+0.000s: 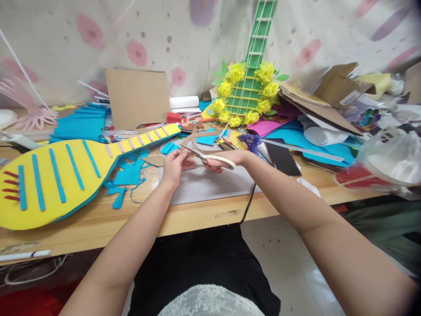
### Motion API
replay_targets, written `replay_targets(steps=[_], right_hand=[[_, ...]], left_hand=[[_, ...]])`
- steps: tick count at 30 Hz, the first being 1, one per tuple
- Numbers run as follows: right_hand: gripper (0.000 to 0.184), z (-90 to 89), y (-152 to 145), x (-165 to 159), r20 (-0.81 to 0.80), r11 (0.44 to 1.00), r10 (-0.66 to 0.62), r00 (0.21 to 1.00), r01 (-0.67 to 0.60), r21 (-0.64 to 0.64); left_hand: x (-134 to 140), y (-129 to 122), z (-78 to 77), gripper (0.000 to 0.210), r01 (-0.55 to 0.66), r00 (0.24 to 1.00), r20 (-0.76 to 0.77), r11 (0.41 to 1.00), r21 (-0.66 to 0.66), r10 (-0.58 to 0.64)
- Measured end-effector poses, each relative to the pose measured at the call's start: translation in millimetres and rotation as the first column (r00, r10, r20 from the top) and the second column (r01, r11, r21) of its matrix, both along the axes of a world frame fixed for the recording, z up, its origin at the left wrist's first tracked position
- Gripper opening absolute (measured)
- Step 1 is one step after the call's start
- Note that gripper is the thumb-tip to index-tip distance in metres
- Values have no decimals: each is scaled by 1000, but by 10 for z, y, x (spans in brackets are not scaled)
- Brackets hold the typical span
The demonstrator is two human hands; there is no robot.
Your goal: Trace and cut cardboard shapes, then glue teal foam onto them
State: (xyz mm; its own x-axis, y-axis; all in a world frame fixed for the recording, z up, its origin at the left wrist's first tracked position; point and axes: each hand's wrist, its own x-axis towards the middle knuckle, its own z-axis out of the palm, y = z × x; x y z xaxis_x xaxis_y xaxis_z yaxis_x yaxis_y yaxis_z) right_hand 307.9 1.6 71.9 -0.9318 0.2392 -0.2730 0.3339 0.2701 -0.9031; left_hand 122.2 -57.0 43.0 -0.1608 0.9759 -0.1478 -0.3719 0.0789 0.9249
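My right hand point(219, 163) grips white-handled scissors point(221, 160), with the blades pointing left toward my left hand. The fingers of my left hand point(175, 167) are pinched together close to the blades, on what looks like a curved strip of brown cardboard point(189, 139); the exact grip is partly hidden. Under both hands lies a grey cutting mat point(194, 192). Blue paper scraps point(129, 175) lie left of the mat. A blue glue gun point(250, 141) sits just beyond my right wrist.
A yellow and blue lute-shaped craft point(95, 153) fills the left of the table. At the back stands a green stringed craft point(245, 94) with yellow flowers, beside a cardboard sheet point(136, 98). A plastic bag point(388, 158) and a black tablet-like slab point(283, 158) lie right.
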Motion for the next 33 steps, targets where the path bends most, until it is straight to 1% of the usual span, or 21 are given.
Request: replay_targets(steps=[5, 9, 13, 17, 22, 24, 28, 33], right_hand=[[47, -35, -32, -28, 16, 984, -161, 987, 162, -78], [48, -60, -60, -26, 19, 962, -232, 973, 232, -145], [52, -49, -99, -39, 31, 939, -303, 952, 304, -157], [50, -35, -132, -56, 43, 930, -325, 945, 328, -165], [51, -59, -154, -63, 34, 925, -366, 930, 368, -94], [51, -74, -160, -70, 27, 922, -376, 926, 377, -84], [52, -92, -167, -90, 12, 928, -362, 932, 361, -96], [54, -92, -175, -110, 39, 917, -379, 925, 381, -117]], left_hand=[[-6, 25, -29, 21, -35, 999, 15, 999, -19, 35], [-18, 41, -37, 19, -30, 999, 34, 998, -48, 32], [-20, 44, -42, 19, -36, 998, 45, 999, -38, 38], [-16, 41, -45, 24, -38, 999, 36, 999, -13, 38], [-6, 44, -48, 24, -63, 997, 31, 998, -15, 64], [0, 44, -42, 23, -77, 996, 43, 997, -24, 78], [5, 42, -32, 20, -97, 993, 69, 995, -33, 99], [-3, 36, -32, 20, -108, 991, 74, 994, -27, 109]])
